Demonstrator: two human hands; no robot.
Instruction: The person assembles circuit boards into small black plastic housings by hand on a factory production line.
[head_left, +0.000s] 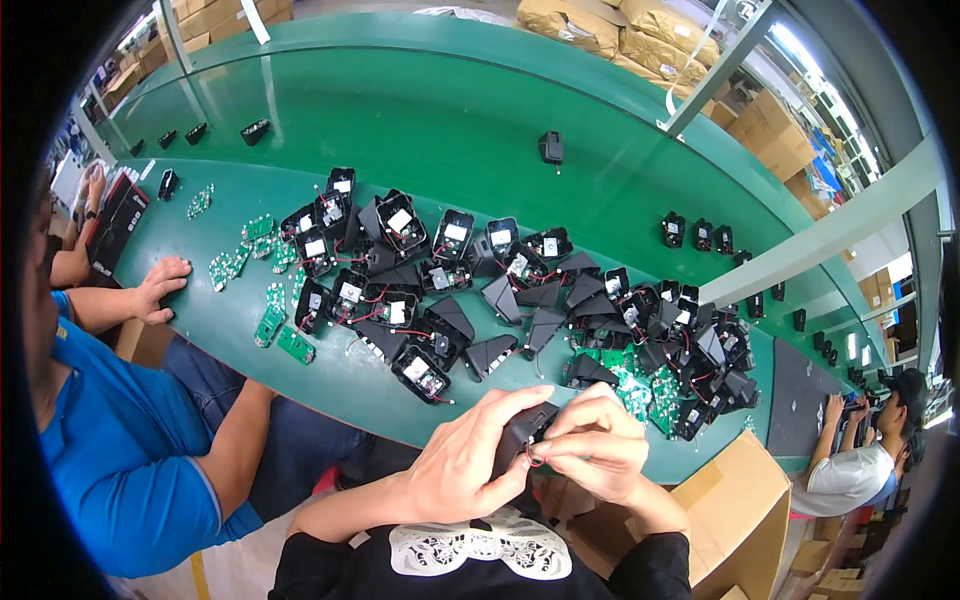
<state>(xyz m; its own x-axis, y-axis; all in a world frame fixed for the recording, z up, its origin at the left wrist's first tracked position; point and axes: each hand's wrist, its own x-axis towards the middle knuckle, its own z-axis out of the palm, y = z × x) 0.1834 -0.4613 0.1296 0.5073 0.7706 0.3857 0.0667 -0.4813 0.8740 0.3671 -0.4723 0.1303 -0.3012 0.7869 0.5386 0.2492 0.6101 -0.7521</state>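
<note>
My left hand (462, 455) is wrapped around a black plastic housing (524, 428), held in front of my chest at the near edge of the green table. My right hand (602, 445) is closed in a pinch at the housing's right side. A thin red wire (537, 461) loops out between the fingertips of both hands. The part of the housing under my fingers is hidden. Just beyond my hands lie more black housings (420, 374), several of them open with white parts and red wires inside. Green circuit boards (640, 388) are heaped beyond my right hand.
More circuit boards (262, 228) lie at the left of the table (380, 420). Housings stand along the green conveyor (400, 110). An open cardboard box (728, 500) is at my right. A co-worker in a blue shirt (130, 440) sits close at left; metal posts (840, 210) rise at right.
</note>
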